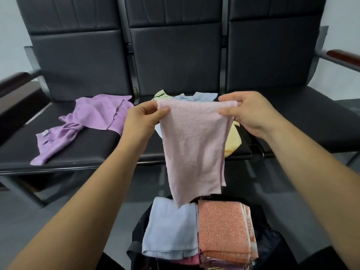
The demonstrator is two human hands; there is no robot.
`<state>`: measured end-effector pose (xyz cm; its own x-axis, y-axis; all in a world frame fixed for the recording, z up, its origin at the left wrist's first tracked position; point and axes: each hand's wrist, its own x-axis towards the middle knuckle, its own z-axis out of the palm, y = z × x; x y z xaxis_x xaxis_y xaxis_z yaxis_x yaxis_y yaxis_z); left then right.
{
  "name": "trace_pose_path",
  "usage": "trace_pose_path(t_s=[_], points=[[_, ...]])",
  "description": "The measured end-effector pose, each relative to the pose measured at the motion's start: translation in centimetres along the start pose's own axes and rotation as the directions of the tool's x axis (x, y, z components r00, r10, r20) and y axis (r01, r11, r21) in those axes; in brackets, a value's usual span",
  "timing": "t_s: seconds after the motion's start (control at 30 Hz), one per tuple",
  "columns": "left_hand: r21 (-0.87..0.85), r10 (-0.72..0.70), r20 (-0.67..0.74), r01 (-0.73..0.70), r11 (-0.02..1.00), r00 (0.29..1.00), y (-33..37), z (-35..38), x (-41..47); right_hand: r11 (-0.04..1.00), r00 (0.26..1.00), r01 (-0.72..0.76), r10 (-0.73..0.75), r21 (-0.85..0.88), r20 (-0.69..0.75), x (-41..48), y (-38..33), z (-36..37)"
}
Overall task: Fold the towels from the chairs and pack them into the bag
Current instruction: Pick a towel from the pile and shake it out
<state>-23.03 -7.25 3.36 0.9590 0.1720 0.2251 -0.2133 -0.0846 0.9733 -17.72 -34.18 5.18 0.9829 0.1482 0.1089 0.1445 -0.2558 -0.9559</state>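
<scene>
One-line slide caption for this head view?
Left hand and right hand pinch the pink towel above the bag; a purple towel lies on the chairs.

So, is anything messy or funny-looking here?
Yes, a bit. The purple towel lies crumpled and twisted on the left chair seat, not folded. A heap of towels sits bunched on the middle seat, behind the held-up pink towel. The folded towels in the bag look neat.
</scene>
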Motion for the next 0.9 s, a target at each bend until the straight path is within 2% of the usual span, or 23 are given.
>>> trace_pose_path(t_s=[0.13, 0.23, 0.33, 0.47, 0.6, 0.73, 0.9], points=[[0.063, 0.024, -0.045, -0.021, 0.998, 0.999, 1.3, 0.1, 4.3, 0.906, 0.991, 0.117, -0.133, -0.408, -0.011, 3.2, -4.0, 0.1], [0.051, 0.047, -0.088, -0.043, 0.998, 0.995, 4.2, 0.4, 9.1, 0.798, 0.973, 0.184, -0.231, -0.573, -0.010, 7.3, -8.4, -0.1], [0.018, 0.097, -0.081, -0.096, 0.995, 0.992, 8.4, 0.5, 14.0, 0.830, 0.949, 0.191, -0.293, -0.524, -0.118, 11.3, -13.2, -0.8], [-0.008, 0.209, -0.158, -0.213, 0.977, 0.965, 13.9, 0.0, 18.1, 0.854, 0.884, 0.279, -0.407, -0.439, -0.230, 14.1, -18.8, -1.5], [-0.037, 0.291, -0.211, -0.305, 0.952, 0.933, 16.2, -0.5, 18.8, 0.856, 0.832, 0.361, -0.475, -0.369, -0.288, 14.2, -20.2, -2.0], [0.130, 0.264, -0.064, -0.254, 0.958, 0.962, 12.5, -1.1, 17.2, 0.878, 0.881, 0.309, -0.409, -0.365, -0.237, 12.8, -16.4, -1.4], [0.208, 0.074, 0.099, -0.094, 0.974, 0.992, 3.8, -1.9, 11.3, 0.932, 0.967, 0.182, -0.227, -0.314, -0.114, 9.1, -5.8, 0.3]])
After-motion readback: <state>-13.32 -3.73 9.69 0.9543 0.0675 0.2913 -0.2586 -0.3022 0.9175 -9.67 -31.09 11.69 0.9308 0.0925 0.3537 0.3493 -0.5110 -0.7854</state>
